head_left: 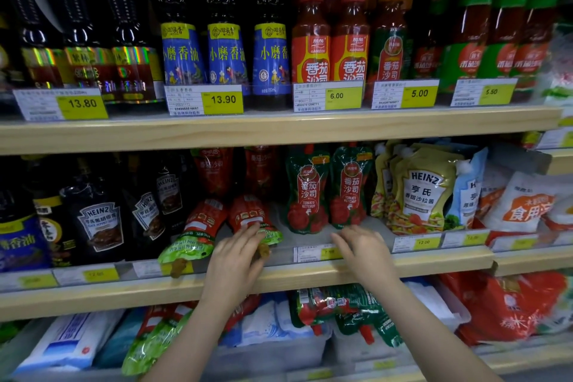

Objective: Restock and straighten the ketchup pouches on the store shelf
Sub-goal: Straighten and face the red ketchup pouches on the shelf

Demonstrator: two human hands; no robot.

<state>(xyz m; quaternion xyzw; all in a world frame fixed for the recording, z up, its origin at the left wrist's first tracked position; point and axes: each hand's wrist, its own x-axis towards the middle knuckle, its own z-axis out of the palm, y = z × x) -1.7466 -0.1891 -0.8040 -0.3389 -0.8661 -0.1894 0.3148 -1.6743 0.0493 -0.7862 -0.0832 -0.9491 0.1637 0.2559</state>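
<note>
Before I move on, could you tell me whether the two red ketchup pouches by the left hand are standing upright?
No, both red ketchup pouches lie tipped over with spouts toward the shelf edge.

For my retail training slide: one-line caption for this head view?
Left hand touches a toppled red ketchup pouch; right hand reaches toward upright green pouches.
</note>
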